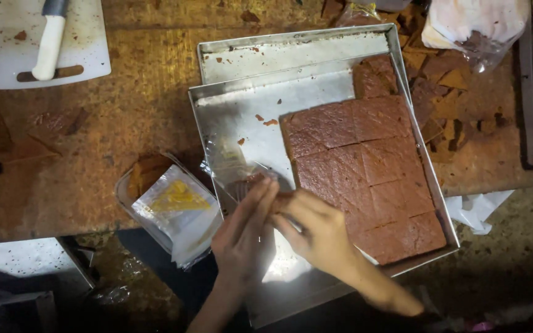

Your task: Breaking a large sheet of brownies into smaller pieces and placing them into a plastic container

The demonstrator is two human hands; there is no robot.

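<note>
Brown cake (365, 172), cut into squares, fills the right side of a metal tray (242, 111) near the front edge of the wooden counter (94, 154). Both hands meet over the tray's front part — the left hand (245, 231) and right hand (316, 231) pinch a clear plastic wrap (235, 166) around one piece. A white cutting board (87, 49) with a knife (50, 40) sits at the far left corner.

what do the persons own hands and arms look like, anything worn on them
Both the left hand and the right hand are bare: no gloves, and no rings, watch or bracelets that can be seen. Both forearms are uncovered as far as the frame shows, with no sleeve in view. Fingernails look short and unpainted.
</note>
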